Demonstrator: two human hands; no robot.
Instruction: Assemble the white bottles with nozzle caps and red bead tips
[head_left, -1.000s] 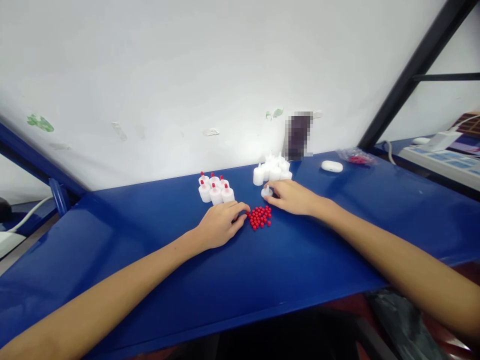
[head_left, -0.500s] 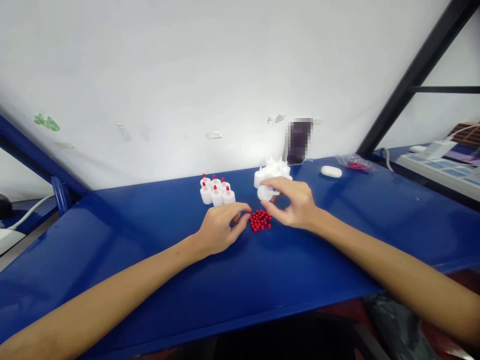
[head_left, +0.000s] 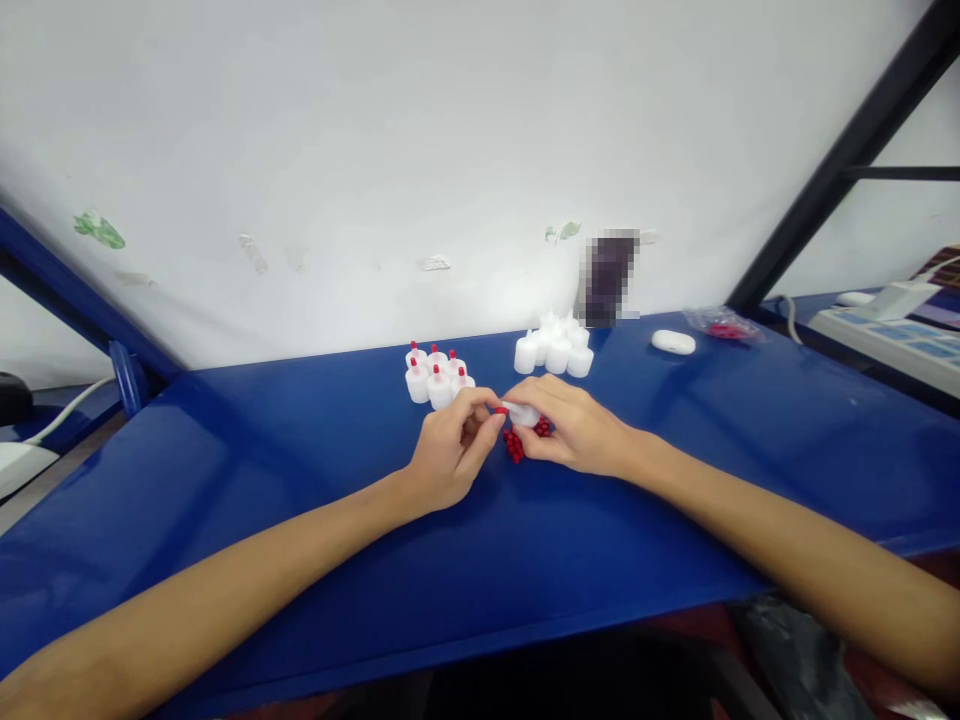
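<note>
Between the thumb and finger of my left hand [head_left: 456, 448] is a small red cap [head_left: 500, 410]. My right hand [head_left: 574, 425] grips a small white bottle [head_left: 524, 415], tilted so that its thin nozzle points left at the cap. Nozzle and cap meet or nearly meet; I cannot tell whether the cap is on it. Beneath the bottle lies a pile of loose red caps [head_left: 514, 446], partly hidden by my right hand. Behind my left hand stand several white bottles with red caps [head_left: 417, 381]. Farther back, a cluster of uncapped white bottles [head_left: 557, 355] stands upright.
Everything rests on a blue table [head_left: 315, 560] against a white wall. A dark, pixelated upright object [head_left: 609, 278] leans there. To the right are a white oval case [head_left: 673, 342], a clear plastic bag [head_left: 724, 325] with red bits, and a power strip [head_left: 892, 335].
My right hand has brought the bottle away from the cluster, down and left over the pile, and turned its nozzle leftward. My left hand has lifted the red cap from the pile's edge.
</note>
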